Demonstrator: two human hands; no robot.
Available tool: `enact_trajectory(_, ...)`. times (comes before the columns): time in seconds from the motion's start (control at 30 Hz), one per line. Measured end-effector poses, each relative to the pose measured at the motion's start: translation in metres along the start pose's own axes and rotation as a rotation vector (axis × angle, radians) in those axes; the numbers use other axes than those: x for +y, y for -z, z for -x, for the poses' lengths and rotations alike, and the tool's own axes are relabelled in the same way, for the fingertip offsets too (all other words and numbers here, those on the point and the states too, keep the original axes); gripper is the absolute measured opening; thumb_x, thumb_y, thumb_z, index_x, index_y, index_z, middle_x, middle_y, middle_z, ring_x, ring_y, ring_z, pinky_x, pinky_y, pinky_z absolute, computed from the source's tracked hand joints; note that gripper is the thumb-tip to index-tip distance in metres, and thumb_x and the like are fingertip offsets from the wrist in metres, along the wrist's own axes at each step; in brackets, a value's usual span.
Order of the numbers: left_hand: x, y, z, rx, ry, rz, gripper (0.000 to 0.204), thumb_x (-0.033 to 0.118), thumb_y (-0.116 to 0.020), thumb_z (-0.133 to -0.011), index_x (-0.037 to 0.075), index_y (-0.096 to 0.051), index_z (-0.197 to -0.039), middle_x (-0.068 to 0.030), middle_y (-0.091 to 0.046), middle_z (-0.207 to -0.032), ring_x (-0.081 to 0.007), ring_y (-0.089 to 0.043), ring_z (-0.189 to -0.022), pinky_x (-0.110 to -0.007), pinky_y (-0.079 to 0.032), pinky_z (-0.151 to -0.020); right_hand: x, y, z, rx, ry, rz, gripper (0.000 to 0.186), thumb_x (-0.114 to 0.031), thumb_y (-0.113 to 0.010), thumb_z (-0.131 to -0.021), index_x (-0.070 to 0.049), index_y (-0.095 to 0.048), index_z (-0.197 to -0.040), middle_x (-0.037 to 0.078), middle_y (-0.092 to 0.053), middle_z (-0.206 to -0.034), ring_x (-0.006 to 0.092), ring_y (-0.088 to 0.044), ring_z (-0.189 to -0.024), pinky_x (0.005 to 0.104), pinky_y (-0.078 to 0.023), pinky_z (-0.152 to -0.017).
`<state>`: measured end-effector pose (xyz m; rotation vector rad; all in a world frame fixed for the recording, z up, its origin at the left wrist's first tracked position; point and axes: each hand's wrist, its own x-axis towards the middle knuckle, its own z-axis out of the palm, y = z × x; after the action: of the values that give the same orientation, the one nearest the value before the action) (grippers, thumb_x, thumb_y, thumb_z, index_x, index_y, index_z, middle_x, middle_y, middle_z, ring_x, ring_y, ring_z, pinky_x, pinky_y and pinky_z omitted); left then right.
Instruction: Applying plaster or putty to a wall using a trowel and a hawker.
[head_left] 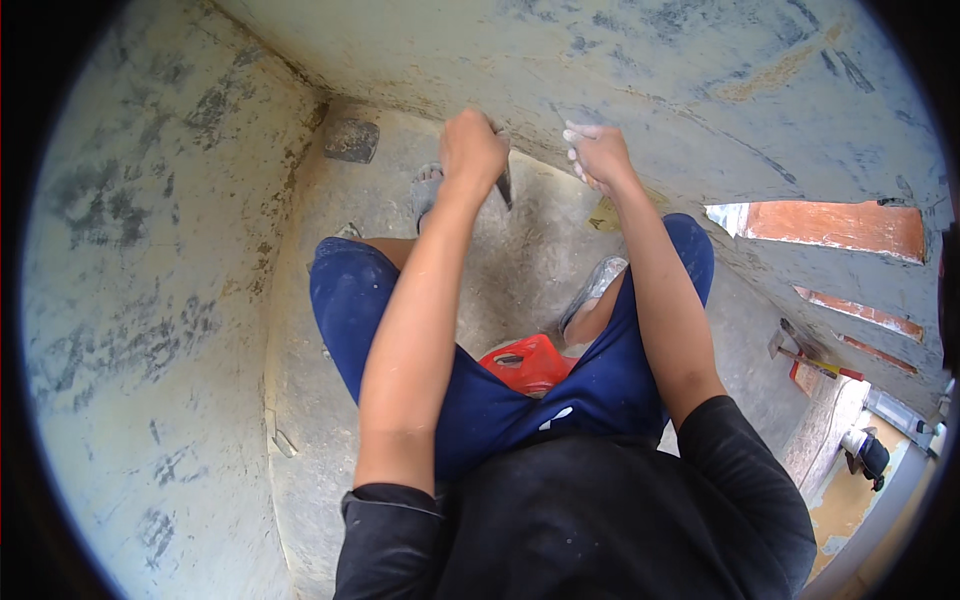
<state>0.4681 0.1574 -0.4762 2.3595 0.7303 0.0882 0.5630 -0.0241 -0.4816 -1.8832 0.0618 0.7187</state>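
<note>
My left hand (472, 150) is closed in a fist, back of the hand up, near the foot of the far wall (450, 60). A dark, tapered tool (505, 187) sticks out of it, its point toward the floor; the hand hides the rest. To the right, my right hand (600, 156) is closed close to the same wall, with pale dust on the fingers. A thin grey sliver shows by its fingertips, but I cannot make out what the fingers hold. The hands are apart from each other.
I sit low on a red plastic seat (537, 372) in a corner, beside the left wall (140, 300). A dark square plate (352, 140) lies on the dusty floor. At right are slotted openings (835, 228), a hammer-like tool (818, 366) and a dark-and-white device (868, 455).
</note>
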Motion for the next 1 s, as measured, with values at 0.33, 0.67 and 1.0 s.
enact_trajectory(0.33,0.042,-0.118,-0.022,0.561,0.280,0.548,0.025,0.018,-0.070,-0.082,-0.005,-0.074,-0.090,-0.0257,-0.070,-0.082,-0.0408,-0.070,-0.080,-0.044,-0.053,-0.076,0.000,0.041,0.037,0.019,0.027,0.487,0.037,-0.010,-0.064,-0.086,0.001,-0.068,-0.121,0.019,-0.071,-0.076,0.0234,-0.068,-0.056,0.0366,-0.053,-0.054)
enact_trajectory(0.67,0.071,-0.188,-0.029,0.708,0.263,0.654,0.055,0.009,-0.055,-0.084,-0.004,-0.052,-0.137,-0.0184,-0.070,-0.077,-0.0202,-0.061,-0.064,-0.035,-0.049,-0.066,0.040,0.067,0.028,0.057,0.150,0.586,0.039,-0.008,-0.065,-0.086,0.002,-0.067,-0.123,0.018,-0.069,-0.068,0.0225,-0.064,-0.049,0.0367,-0.050,-0.048)
enact_trajectory(1.0,0.051,-0.185,-0.040,0.744,0.268,0.459,0.048,0.003,-0.048,-0.088,-0.016,-0.049,-0.132,-0.0373,-0.064,-0.096,-0.0467,-0.065,-0.091,-0.047,-0.048,-0.084,0.020,0.056,0.034,0.002,0.158,0.553,0.039,-0.008,-0.065,-0.086,0.002,-0.066,-0.124,0.021,-0.071,-0.076,0.0247,-0.067,-0.055,0.0374,-0.053,-0.053)
